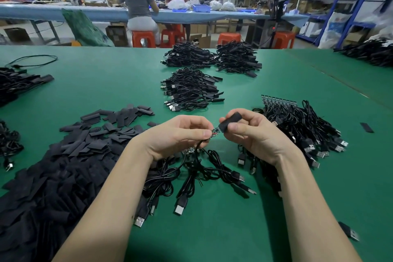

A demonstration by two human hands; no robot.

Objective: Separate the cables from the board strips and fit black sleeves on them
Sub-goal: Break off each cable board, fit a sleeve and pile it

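My left hand (180, 136) pinches a black cable (198, 144) just behind its small circuit board (215, 131). My right hand (253, 132) pinches a black sleeve (230, 121), whose open end sits over the tip of that board. Under my hands lie loose USB cables (191, 178) with some small boards (189, 151) among them. A large heap of flat black sleeves (70, 159) spreads on the left. On the right lies a bundle of cables (302, 127) still joined to a board strip (278, 99).
Three piles of sleeved cables (191, 89) lie further back on the green table (102, 91). More black piles sit at the left edge (19, 85) and far right (370, 51). A single sleeve (366, 127) lies at the right. People sit at a bench (63, 11) beyond.
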